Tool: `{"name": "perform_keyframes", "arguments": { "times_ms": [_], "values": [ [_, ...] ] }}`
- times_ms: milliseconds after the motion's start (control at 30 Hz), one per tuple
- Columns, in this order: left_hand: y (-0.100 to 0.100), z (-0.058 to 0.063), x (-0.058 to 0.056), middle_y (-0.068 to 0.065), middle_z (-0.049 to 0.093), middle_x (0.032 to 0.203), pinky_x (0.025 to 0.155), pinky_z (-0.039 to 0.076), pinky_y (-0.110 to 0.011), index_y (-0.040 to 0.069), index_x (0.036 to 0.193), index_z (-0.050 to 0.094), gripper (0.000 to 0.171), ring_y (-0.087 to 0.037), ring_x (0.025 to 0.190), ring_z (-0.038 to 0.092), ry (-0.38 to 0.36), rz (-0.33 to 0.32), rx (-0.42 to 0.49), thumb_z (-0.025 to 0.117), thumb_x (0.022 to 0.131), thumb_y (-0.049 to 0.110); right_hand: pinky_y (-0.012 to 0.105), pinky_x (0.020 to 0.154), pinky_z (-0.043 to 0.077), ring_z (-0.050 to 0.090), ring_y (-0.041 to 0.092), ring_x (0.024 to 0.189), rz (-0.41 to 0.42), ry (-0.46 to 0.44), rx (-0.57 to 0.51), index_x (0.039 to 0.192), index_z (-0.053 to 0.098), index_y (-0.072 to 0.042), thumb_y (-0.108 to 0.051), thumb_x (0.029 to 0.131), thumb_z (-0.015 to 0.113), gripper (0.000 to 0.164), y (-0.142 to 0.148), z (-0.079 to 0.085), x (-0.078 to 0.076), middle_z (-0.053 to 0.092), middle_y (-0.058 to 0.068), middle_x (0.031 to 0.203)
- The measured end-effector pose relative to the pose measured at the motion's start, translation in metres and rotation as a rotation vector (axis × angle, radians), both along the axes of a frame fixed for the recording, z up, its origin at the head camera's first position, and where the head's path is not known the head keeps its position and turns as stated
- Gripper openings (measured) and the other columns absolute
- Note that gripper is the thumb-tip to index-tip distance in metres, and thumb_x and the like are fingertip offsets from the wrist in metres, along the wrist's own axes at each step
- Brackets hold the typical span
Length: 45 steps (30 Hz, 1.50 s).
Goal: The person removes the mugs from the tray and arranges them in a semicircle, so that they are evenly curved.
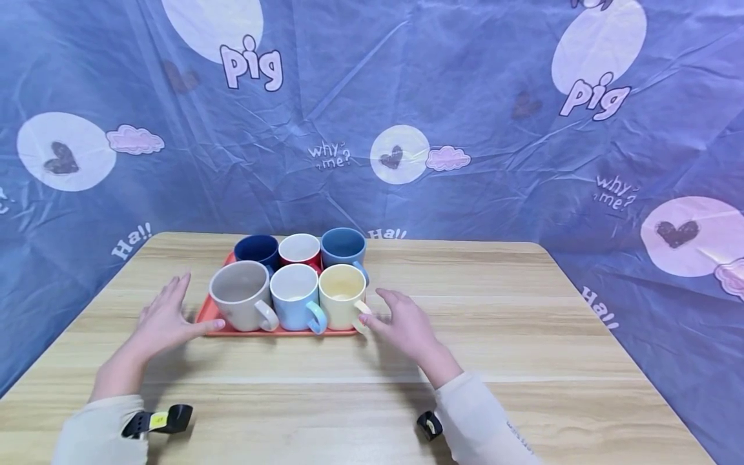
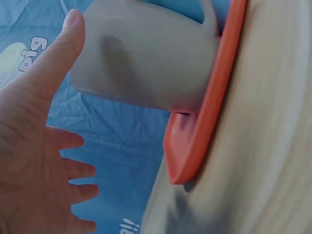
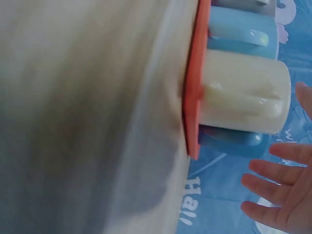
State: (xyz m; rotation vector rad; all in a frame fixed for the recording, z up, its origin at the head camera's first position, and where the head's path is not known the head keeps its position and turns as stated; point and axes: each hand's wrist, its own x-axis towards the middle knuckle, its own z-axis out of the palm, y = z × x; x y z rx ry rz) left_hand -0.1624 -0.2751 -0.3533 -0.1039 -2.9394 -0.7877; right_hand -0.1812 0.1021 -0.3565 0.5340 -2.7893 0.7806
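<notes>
A red-orange tray (image 1: 205, 314) carries several mugs in two rows. In the front row stand a large grey mug (image 1: 235, 310), a light blue mug (image 1: 289, 312) and a cream mug (image 1: 335, 311). Behind them are a navy mug (image 1: 256, 248), a red mug with a white inside (image 1: 308, 259) and a blue mug (image 1: 343, 248). My left hand (image 1: 163, 326), fingers spread, hovers by the tray's left end, nearest the grey mug (image 2: 141, 58). Beside the cream mug (image 3: 239, 92) is my right hand (image 3: 292, 187), its fingers extended. Neither hand holds anything.
The light wood table (image 1: 494, 323) extends to both sides of the tray and in front of it. A patterned blue cloth (image 1: 494, 64) hangs behind the table and along its sides. Black wrist straps (image 1: 139, 424) are on both sleeves.
</notes>
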Motion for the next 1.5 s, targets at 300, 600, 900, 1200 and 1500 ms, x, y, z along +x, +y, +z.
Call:
{"name": "perform_keyframes", "arguments": {
  "times_ms": [300,600,900,1200,1500],
  "values": [
    [-0.004,-0.018,0.002,-0.036,0.005,0.133,0.081,0.004,-0.07,-0.004,0.135,0.0,0.117,-0.052,0.118,0.004,-0.042,-0.003,-0.027,0.068,0.061,0.055,0.037,0.085,0.04,0.051,0.026,0.1,0.012,0.021,-0.206,0.109,0.056,0.001,-0.029,0.075,0.066,0.047,-0.012,-0.011,0.003,0.057,0.015,0.106],
    [-0.008,-0.035,-0.003,-0.036,0.006,0.133,0.08,0.003,-0.071,-0.004,0.135,0.001,0.117,-0.052,0.118,0.003,-0.074,0.002,0.006,0.068,0.061,0.055,0.038,0.073,0.045,0.057,0.02,0.081,0.02,0.033,-0.392,0.094,0.063,-0.002,-0.015,0.075,0.066,0.024,-0.022,-0.017,0.001,0.063,0.008,0.087],
    [-0.009,-0.045,-0.008,-0.037,0.005,0.132,0.082,0.001,-0.069,-0.006,0.135,0.003,0.115,-0.053,0.118,0.003,-0.092,0.014,0.028,0.068,0.061,0.054,0.027,0.063,0.045,0.053,0.013,0.067,-0.084,-0.06,-0.607,0.086,0.063,0.001,-0.007,0.073,0.066,0.016,-0.034,-0.022,0.001,0.059,0.003,0.071],
    [-0.007,-0.049,-0.011,-0.037,0.006,0.132,0.083,0.001,-0.069,-0.007,0.135,0.003,0.115,-0.051,0.119,0.002,-0.098,0.01,0.066,0.069,0.062,0.053,0.02,0.054,0.043,0.05,0.011,0.061,-0.161,-0.089,-0.773,0.081,0.061,0.003,-0.001,0.071,0.067,0.012,-0.041,-0.027,-0.001,0.057,0.005,0.066],
    [-0.008,-0.052,-0.012,-0.036,0.01,0.132,0.084,-0.001,-0.068,-0.006,0.135,0.007,0.113,-0.05,0.12,0.005,-0.092,0.005,0.066,0.069,0.062,0.053,0.019,0.053,0.044,0.05,0.011,0.06,-0.235,-0.119,-0.955,0.084,0.058,0.007,0.001,0.072,0.065,0.014,-0.051,-0.031,0.001,0.057,0.009,0.069]
  ]
}}
